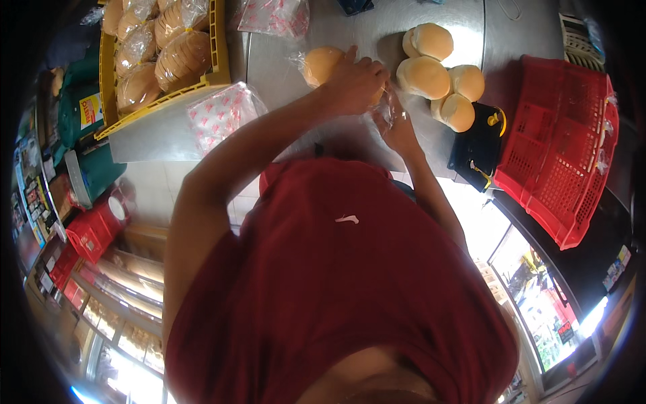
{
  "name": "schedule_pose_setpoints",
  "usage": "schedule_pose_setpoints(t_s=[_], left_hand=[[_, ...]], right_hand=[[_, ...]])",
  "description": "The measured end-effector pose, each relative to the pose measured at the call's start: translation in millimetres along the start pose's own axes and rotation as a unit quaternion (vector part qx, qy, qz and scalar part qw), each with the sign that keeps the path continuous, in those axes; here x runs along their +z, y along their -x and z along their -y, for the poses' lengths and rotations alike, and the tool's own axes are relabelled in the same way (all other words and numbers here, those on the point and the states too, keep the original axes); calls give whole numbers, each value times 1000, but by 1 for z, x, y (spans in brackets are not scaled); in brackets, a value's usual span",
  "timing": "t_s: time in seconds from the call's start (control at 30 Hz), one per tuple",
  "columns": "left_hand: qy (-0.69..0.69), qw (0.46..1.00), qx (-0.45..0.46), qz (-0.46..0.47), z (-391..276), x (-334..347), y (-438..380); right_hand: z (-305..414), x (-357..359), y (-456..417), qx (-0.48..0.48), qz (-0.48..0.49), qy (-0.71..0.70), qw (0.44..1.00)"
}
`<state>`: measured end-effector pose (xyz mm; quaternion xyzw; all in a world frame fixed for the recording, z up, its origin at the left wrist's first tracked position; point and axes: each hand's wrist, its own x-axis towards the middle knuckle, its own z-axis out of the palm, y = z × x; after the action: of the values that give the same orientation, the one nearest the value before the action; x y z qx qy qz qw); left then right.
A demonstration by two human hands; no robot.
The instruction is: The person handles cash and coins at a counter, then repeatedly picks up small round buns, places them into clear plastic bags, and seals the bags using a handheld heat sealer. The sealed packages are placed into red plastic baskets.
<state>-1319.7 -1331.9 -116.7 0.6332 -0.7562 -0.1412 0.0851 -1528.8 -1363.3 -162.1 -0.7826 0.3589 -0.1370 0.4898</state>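
My left hand (359, 83) and my right hand (396, 123) meet above the stainless steel table. Between them is a bread bun (377, 96) with clear plastic film about it, mostly hidden by my fingers. My right hand pinches the clear plastic (387, 112). Just left of my left hand lies another bun (322, 65) in a clear plastic bag, its gathered end pointing left. To the right of my hands several bare buns (424, 77) sit in a cluster, some joined in pairs.
At the upper left, a yellow plastic crate (218, 45) holds several bagged loaves. Printed plastic bags (222, 113) lie near the table's front edge, with another stack (275, 17) farther back. A red plastic crate (550, 146) and a black box-like object (474, 146) are at right.
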Motion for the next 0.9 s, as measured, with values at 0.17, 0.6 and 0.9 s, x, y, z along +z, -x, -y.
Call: schedule_pose_setpoints(t_s=[0.17, 0.6, 0.9], left_hand=[[3, 999, 43, -25, 5, 1, -1], [564, 758, -116, -307, -23, -51, 82], [646, 754, -115, -15, -28, -46, 137]], right_hand=[[9, -11, 37, 114, 29, -106, 987], [141, -17, -33, 16, 88, -220, 971], [146, 22, -19, -122, 28, -42, 991]])
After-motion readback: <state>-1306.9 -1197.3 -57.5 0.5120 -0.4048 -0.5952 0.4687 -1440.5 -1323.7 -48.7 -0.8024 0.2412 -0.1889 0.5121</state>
